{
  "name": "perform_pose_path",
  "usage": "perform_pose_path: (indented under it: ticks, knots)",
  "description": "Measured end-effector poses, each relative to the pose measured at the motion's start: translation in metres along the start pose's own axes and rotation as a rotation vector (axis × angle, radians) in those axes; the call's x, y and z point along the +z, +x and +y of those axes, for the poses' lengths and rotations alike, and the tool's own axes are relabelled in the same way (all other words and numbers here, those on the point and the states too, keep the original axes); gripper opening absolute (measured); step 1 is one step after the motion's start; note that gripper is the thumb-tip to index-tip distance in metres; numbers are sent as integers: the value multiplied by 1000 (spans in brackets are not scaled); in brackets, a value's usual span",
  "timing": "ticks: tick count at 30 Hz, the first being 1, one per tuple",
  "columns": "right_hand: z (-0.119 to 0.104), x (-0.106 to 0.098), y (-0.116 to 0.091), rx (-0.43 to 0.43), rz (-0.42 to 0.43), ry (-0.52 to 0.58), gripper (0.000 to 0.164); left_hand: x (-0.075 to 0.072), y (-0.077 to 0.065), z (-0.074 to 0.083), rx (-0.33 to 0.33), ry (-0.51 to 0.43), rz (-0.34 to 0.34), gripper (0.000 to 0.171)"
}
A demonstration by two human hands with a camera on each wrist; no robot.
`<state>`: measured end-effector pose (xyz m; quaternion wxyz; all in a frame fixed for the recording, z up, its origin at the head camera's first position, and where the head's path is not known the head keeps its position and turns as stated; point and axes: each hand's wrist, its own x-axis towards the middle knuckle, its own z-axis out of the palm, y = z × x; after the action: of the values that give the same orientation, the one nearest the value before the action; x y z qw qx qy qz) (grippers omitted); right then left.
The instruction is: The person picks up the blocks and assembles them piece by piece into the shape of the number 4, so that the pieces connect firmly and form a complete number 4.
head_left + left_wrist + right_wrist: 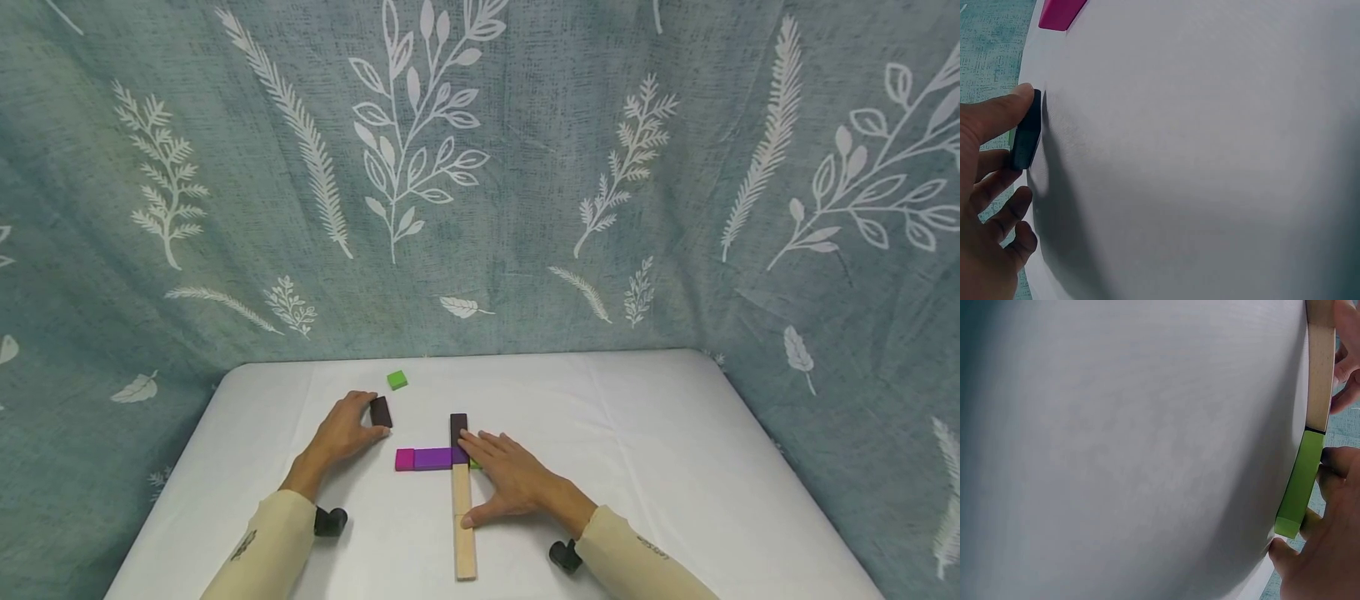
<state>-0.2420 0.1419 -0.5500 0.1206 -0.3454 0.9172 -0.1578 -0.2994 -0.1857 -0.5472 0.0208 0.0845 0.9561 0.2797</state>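
Note:
My left hand [345, 429] pinches a dark brown rectangular block [381, 412] between thumb and fingers; in the left wrist view the same dark block [1027, 134] stands out over the white cloth. Spread across a cross of flat blocks is my right hand [517, 479], its fingers extended. Its fingertips touch near the upright dark block [459, 429], while the thumb lies on the pale wooden blocks [465, 550] below. A purple block [432, 459] and a magenta block [404, 460] form the left arm. A green block [1300, 487], mostly covered in the head view, lies beside the right fingers.
A small bright green block [397, 380] lies apart, beyond the left hand. The white-covered table [637, 433] ends at a leaf-patterned teal curtain [525, 208] behind and at both sides.

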Motion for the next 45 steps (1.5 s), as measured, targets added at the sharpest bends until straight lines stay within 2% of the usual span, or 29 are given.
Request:
perform_pose_path:
  ticks: [16, 27, 37, 45]
  knots:
    - [-1, 1, 1, -6, 1, -4, 123, 1, 4, -2, 8, -5, -24, 65]
    - [-1, 1, 0, -10, 9, -3, 123, 2, 3, 4, 46, -73, -28, 64]
    - [-1, 1, 0, -8, 6, -1, 123, 6, 3, 9, 39, -186, -55, 65]
    - [-1, 1, 0, -11, 11, -4, 123, 7, 2, 18, 61, -188, -96, 65]
